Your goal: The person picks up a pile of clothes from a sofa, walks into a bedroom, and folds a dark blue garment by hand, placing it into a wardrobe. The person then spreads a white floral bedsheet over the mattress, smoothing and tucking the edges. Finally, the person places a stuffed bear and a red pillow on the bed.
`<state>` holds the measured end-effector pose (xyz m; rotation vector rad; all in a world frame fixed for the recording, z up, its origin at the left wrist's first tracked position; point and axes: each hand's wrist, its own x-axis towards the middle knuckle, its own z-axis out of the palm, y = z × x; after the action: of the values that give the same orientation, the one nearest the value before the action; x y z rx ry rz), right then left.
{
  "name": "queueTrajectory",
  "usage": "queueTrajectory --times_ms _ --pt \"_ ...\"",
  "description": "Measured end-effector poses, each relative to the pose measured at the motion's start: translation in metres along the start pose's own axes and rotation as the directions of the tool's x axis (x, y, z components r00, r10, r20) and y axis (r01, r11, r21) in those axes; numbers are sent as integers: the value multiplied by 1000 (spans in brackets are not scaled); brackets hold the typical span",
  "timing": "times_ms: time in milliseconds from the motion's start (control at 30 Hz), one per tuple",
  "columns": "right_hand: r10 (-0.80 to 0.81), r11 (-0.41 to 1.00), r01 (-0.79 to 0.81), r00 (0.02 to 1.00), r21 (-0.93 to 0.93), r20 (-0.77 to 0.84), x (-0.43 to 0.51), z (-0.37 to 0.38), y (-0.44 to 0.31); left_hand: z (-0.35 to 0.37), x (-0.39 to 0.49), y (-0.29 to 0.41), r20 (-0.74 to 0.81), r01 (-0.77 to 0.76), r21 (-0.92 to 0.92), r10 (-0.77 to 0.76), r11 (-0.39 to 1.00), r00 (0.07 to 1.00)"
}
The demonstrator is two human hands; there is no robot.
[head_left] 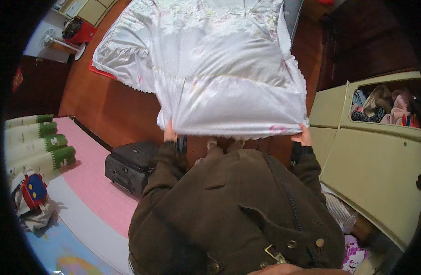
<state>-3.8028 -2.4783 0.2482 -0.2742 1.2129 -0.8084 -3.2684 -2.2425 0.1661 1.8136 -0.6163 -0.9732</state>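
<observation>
A large white quilt cover (227,65) with a scalloped edge and pale pink floral print spreads out before me. Its far part rests on a bed, and the near part stretches over the floor towards my body. My left hand (169,132) grips the near edge at its left corner. At the right corner, my right hand (302,134) has hold of the same edge. Between the hands the edge runs nearly straight, with creases fanning out from the left grip. Fingertips of both hands are partly hidden by the fabric.
A black suitcase (131,165) stands left of my legs, beside a pink-and-white bed surface (90,161) holding a backpack (35,192). On my right is a pale cabinet (372,158) with clothes (382,106) in an open compartment. A white fan (62,43) stands far left on the wooden floor (93,92).
</observation>
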Motion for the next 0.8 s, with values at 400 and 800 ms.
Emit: queueTrajectory --times_ms 400,800 --pt "280 712 -479 864 -513 -419 66 -156 179 -57 -65 -156 -264 788 73 -750 612 607" --pt "524 810 -586 712 15 -468 11 -115 129 -62 -56 -154 45 195 943 -683 271 729"
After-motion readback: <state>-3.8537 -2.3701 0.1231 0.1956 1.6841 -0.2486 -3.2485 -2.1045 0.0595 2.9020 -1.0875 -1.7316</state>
